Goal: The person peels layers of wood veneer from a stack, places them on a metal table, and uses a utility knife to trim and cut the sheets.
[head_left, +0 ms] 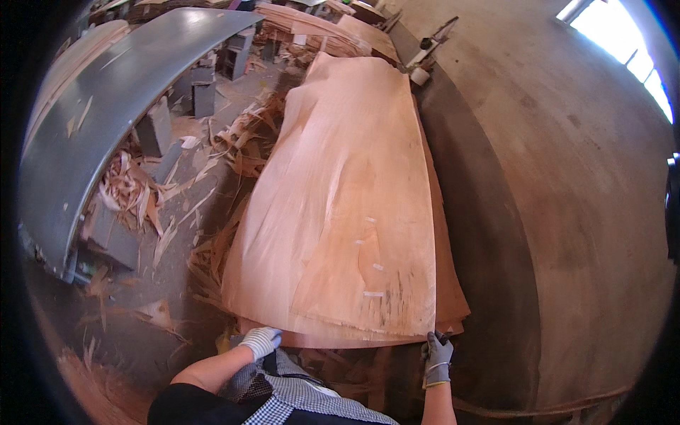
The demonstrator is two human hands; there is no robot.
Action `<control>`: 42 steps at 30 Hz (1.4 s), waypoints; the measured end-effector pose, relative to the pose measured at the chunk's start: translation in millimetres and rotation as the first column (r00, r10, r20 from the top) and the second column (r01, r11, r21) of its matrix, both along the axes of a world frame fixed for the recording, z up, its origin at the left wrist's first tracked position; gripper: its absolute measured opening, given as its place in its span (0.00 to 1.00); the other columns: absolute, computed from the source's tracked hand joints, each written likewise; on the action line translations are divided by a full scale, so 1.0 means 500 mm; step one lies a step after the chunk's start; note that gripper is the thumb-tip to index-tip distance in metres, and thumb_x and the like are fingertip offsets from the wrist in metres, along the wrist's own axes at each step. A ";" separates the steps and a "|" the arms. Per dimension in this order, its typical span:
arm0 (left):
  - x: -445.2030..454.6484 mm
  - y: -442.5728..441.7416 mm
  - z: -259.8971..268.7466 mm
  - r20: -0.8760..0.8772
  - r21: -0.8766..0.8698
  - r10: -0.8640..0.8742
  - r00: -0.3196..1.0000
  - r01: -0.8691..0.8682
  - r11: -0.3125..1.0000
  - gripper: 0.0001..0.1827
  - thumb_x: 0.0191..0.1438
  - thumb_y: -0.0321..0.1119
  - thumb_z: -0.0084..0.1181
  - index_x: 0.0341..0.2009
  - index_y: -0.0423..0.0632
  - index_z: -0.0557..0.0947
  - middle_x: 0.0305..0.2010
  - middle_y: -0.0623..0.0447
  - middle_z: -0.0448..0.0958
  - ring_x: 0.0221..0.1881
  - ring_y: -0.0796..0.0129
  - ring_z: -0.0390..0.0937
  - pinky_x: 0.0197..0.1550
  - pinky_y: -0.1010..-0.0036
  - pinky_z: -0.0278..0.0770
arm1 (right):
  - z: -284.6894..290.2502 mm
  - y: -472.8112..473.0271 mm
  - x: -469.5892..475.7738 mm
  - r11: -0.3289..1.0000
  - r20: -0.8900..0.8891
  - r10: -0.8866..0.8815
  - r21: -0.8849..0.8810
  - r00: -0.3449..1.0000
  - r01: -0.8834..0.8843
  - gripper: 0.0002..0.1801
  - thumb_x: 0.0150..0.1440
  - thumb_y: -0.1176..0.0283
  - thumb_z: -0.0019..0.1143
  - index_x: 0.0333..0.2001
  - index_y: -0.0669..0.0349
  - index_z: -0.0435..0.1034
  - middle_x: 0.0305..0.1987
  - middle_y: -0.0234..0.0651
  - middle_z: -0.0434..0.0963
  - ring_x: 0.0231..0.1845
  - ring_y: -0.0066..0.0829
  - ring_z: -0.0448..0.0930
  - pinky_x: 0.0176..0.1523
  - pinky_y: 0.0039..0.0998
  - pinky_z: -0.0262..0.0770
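A large wood veneer sheet (276,239) spreads over a stack before me. A narrower veneer piece (345,276) lies along its right part, with short tape strips, a patch outline and dark streaks near its front end. My right hand (438,353), in a grey glove, pinches the sheets' front right corner. At the front edge, left of the middle, is my left hand (262,342) in a striped glove. Its fingers are bent against the edge, but their tips are hidden, so I cannot tell whether they grip it. Darker veneer (449,287) sticks out below on the right.
A long grey-topped table (122,90) stands at left on grey blocks (154,127). Veneer scraps (133,186) litter the floor beside the stack. More veneer stacks (313,29) lie at the far end. A wall (574,175) runs along the right, with a bright window (611,32).
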State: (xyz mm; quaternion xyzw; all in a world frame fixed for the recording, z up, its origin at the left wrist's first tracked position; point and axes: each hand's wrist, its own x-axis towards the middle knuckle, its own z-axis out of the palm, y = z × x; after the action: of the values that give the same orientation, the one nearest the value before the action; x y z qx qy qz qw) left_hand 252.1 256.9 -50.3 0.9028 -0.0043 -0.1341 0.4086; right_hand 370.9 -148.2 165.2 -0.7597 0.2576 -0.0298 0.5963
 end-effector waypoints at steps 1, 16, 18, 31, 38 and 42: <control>-0.025 -0.004 -0.021 -0.007 -0.025 0.086 0.996 -0.086 0.996 0.21 0.53 0.44 0.44 0.45 0.45 0.78 0.43 0.39 0.76 0.43 0.47 0.75 0.48 0.58 0.71 | -0.020 -0.012 0.010 1.000 0.002 -0.002 -0.017 1.000 0.002 0.09 0.53 0.72 0.58 0.38 0.62 0.71 0.14 0.30 0.68 0.08 0.23 0.65 0.11 0.24 0.59; -0.386 0.027 -0.033 -0.267 0.141 0.667 0.696 -0.656 0.741 0.19 0.54 0.42 0.46 0.44 0.46 0.79 0.44 0.41 0.76 0.46 0.49 0.74 0.50 0.63 0.71 | -0.240 -0.029 0.110 0.995 0.001 0.072 -0.071 0.997 -0.072 0.08 0.50 0.73 0.59 0.34 0.64 0.73 0.17 0.29 0.71 0.10 0.22 0.65 0.13 0.26 0.59; -0.421 0.060 -0.042 -0.300 0.174 0.661 0.687 -0.642 0.746 0.19 0.54 0.42 0.47 0.44 0.46 0.79 0.45 0.42 0.77 0.46 0.50 0.75 0.50 0.64 0.71 | -0.206 0.024 0.093 0.994 -0.095 0.033 -0.105 0.995 -0.043 0.08 0.49 0.71 0.61 0.31 0.62 0.72 0.13 0.30 0.68 0.08 0.24 0.66 0.10 0.26 0.58; -0.758 0.481 0.006 -0.172 0.197 0.820 0.546 -0.796 0.572 0.16 0.53 0.38 0.49 0.44 0.45 0.80 0.42 0.39 0.77 0.44 0.50 0.76 0.48 0.65 0.72 | -0.069 0.299 -0.011 0.989 0.065 0.018 -0.147 0.998 -0.009 0.06 0.53 0.70 0.56 0.30 0.60 0.68 0.11 0.30 0.65 0.07 0.22 0.64 0.10 0.25 0.56; -0.739 0.612 0.057 -0.086 0.105 0.772 0.630 -0.765 0.636 0.15 0.54 0.39 0.49 0.43 0.48 0.80 0.42 0.40 0.77 0.44 0.50 0.76 0.48 0.64 0.72 | 0.010 0.428 -0.061 0.937 0.148 0.145 -0.337 0.978 -0.088 0.08 0.53 0.68 0.56 0.30 0.62 0.70 0.12 0.28 0.66 0.09 0.19 0.66 0.11 0.25 0.58; -0.625 0.728 0.163 -0.002 -0.009 0.656 0.755 -0.656 0.755 0.15 0.55 0.39 0.47 0.44 0.47 0.79 0.42 0.39 0.77 0.44 0.49 0.75 0.47 0.63 0.72 | 0.023 0.449 -0.066 0.791 0.168 0.168 -0.612 0.971 -0.032 0.13 0.52 0.66 0.57 0.36 0.67 0.75 0.19 0.37 0.76 0.16 0.24 0.73 0.20 0.30 0.69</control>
State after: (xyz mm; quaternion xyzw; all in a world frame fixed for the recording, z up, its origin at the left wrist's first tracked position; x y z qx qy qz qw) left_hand -60.2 621.0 31.1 0.8454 0.3113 0.0182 0.4337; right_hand 337.7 76.5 176.7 -0.9151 0.1283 -0.1600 0.3472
